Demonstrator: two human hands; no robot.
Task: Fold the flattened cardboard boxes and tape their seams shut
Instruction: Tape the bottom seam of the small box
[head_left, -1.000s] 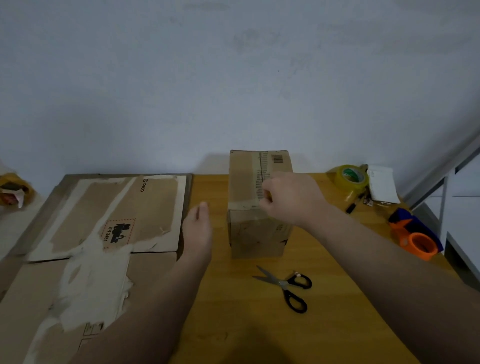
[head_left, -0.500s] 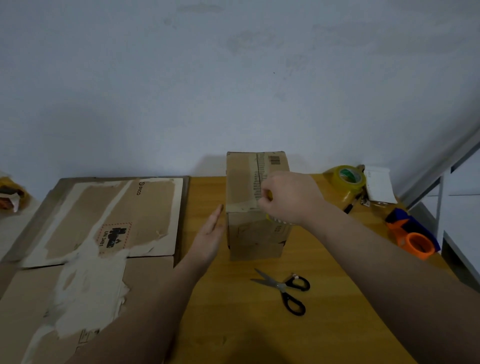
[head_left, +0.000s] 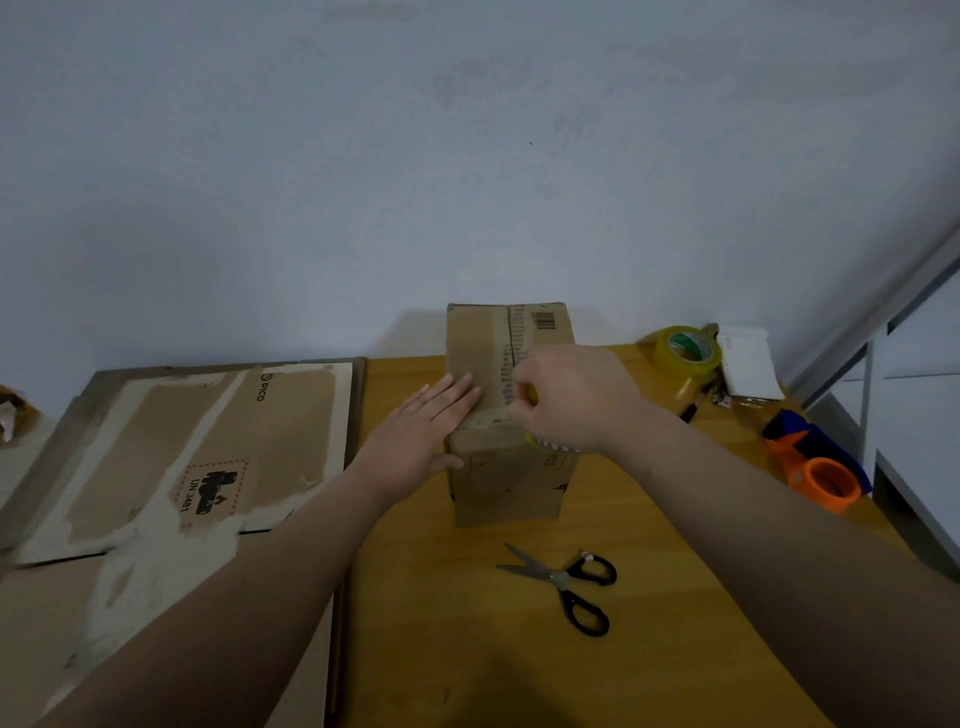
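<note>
A folded brown cardboard box (head_left: 506, 483) stands upright in the middle of the wooden table (head_left: 467, 623), its top seam running away from me. My left hand (head_left: 423, 431) lies flat on the near left part of the box top, fingers straight, thumb on the front face. My right hand (head_left: 566, 397) hovers over the near right part of the top, its fingers curled round a yellowish tape roll (head_left: 553, 443), most of which the hand hides. Only a toothed edge of the roll shows below the hand.
Flattened cardboard sheets (head_left: 208, 447) lie on the left. Black-handled scissors (head_left: 571, 584) rest in front of the box. At the right back are a second yellow tape roll (head_left: 683, 353), a white packet (head_left: 748, 361) and an orange tape dispenser (head_left: 821, 478). A wall stands close behind.
My left hand moved right from the open table and came down flat onto the box top. My right hand stayed at the box's near top edge with the tape.
</note>
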